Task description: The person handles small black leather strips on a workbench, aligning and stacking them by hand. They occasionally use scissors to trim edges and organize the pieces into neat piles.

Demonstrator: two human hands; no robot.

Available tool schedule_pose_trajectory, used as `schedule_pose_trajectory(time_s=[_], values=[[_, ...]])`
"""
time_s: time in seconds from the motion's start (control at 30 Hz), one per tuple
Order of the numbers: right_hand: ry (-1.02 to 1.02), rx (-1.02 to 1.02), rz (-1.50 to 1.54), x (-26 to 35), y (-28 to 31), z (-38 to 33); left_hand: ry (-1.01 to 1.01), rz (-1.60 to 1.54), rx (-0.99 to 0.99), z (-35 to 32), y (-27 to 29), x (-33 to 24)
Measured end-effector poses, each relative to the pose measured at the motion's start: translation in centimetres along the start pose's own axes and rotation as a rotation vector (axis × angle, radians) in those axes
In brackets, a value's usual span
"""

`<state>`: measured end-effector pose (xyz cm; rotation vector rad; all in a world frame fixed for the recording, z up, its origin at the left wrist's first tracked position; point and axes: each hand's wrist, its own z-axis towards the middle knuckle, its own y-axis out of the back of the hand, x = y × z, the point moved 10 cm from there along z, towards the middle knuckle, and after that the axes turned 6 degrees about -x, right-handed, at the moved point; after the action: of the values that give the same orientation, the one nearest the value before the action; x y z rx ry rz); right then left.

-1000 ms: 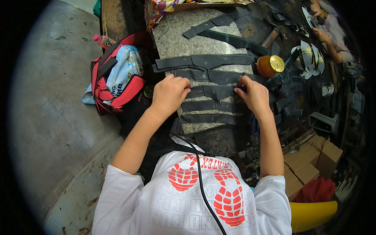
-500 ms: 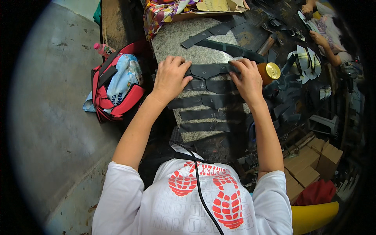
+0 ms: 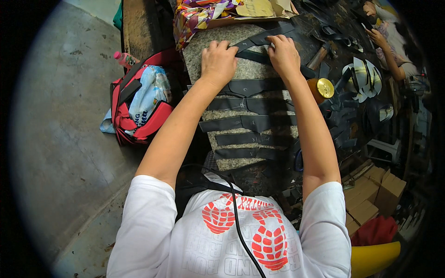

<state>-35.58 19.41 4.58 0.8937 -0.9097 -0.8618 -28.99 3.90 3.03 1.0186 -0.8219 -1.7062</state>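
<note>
My left hand (image 3: 219, 62) is at the left end of a black leather-like strip (image 3: 257, 39) lying at a slant across the far part of a speckled grey stone slab (image 3: 218, 33). Its fingers curl at that end, and the palm hides part of the slab. My right hand (image 3: 284, 54) has its thumb and fingertips closed on the same strip near its middle. A second dark strip (image 3: 252, 56) lies beneath, partly hidden by my hands. Nearer to me, several black strips (image 3: 264, 86) lie in rows across the slab, joined or overlapping near their middles.
An amber jar with a gold lid (image 3: 325, 88) stands right of the slab, near a hammer (image 3: 318, 57). A patterned box (image 3: 222, 16) sits behind. At left is a red bag (image 3: 155, 121). Another person's arm (image 3: 391, 65) shows at far right, above cardboard boxes (image 3: 371, 190).
Both hands have moved away from me, from the farthest row of strips up to the slanted strip. The rows stay in place on the slab.
</note>
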Motion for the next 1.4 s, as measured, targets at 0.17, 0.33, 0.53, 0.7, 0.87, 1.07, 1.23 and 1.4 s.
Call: schedule_pose_trajectory(time_s=[0.17,0.33,0.53,0.7,0.87,1.07,1.23,1.4], values=[[-0.048,0.279,-0.192,-1.1,-0.9,-1.1,-0.014,0.038,-0.026,-0.1,0.0,2.2],[0.08,0.27,-0.049,0.0,0.1,-3.6,0.028,-0.02,-0.044,-0.9,2.1,5.6],[0.129,0.27,0.216,1.1,0.7,-3.9,-0.154,-0.21,-0.182,-1.4,7.4,-0.4],[0.131,0.248,0.369,3.6,3.1,-3.8,-0.073,-0.343,-0.155,-1.1,8.3,-3.9],[0.203,0.137,0.294,7.2,6.2,-4.7,0.807,-1.426,0.511,-5.4,0.9,-3.4],[-0.084,0.484,0.921,7.9,5.1,-7.6,1.003,-1.638,0.349,-7.7,0.5,-3.6],[-0.274,0.476,1.345,6.5,5.8,-7.4,0.998,-1.504,0.226,-7.9,1.9,-1.3],[-0.424,0.309,0.996,3.3,5.8,-6.9,0.679,-1.546,0.193,-5.0,4.0,-2.2]])
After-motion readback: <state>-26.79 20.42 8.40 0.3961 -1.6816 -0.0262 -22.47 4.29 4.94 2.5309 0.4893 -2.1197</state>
